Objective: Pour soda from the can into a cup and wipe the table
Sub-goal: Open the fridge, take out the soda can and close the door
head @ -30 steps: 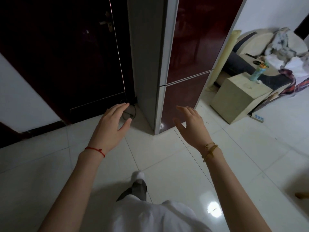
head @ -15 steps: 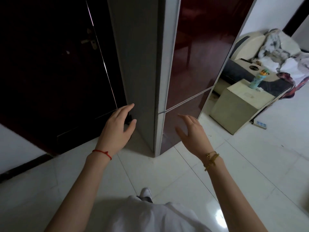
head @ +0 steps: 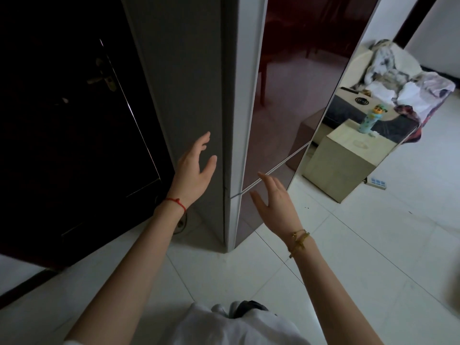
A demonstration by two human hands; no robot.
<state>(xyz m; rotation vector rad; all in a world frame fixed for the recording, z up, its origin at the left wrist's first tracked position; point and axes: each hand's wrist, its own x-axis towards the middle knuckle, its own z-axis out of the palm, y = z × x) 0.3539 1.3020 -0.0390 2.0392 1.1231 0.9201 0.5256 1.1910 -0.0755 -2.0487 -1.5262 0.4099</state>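
Note:
No soda can, cup or table shows in the head view. A tall fridge [head: 286, 83] with glossy dark red doors and a grey side stands right in front of me. My left hand [head: 195, 170] is open, fingers apart, raised in front of the grey side panel. My right hand [head: 275, 200] is open too, held up near the seam between the upper and lower fridge doors. Neither hand holds anything. Whether either hand touches the fridge is unclear.
A dark wooden door [head: 74, 120] with a metal handle fills the left. To the right stand a beige cube stand [head: 341, 165] with a colourful bottle [head: 371, 119], a sofa piled with clothes [head: 403, 80], and a power strip [head: 377, 183] on the white tiled floor.
I have stepped closer to the fridge and the view has tilted up. Both open hands have risen and moved toward the fridge's corner.

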